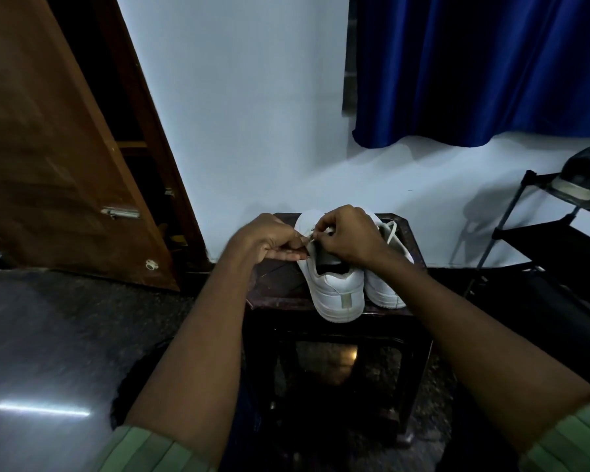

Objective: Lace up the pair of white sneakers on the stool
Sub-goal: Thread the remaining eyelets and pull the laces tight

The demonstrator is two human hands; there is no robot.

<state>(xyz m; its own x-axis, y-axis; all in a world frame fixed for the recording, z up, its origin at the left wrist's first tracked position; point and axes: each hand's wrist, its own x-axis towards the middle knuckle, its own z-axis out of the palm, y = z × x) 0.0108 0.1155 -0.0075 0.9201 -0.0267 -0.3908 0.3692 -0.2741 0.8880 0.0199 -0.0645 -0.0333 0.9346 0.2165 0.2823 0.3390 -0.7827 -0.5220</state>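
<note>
Two white sneakers stand heels toward me on a dark stool (280, 294). Both my hands work over the left sneaker (334, 291). My left hand (269, 240) pinches the white lace (311, 237) at the shoe's left edge, near the eyelets. My right hand (351, 236) is curled over the tongue and pinches the same lace from the right. The right sneaker (387, 287) sits beside it, partly hidden by my right wrist, with a loose lace (392, 229) across its top.
A brown wooden door (58, 165) stands open at the left. A black shoe rack (556, 233) with a dark shoe (583, 178) on top is at the right. A blue curtain (474, 63) hangs on the white wall behind the stool. The floor is dark and glossy.
</note>
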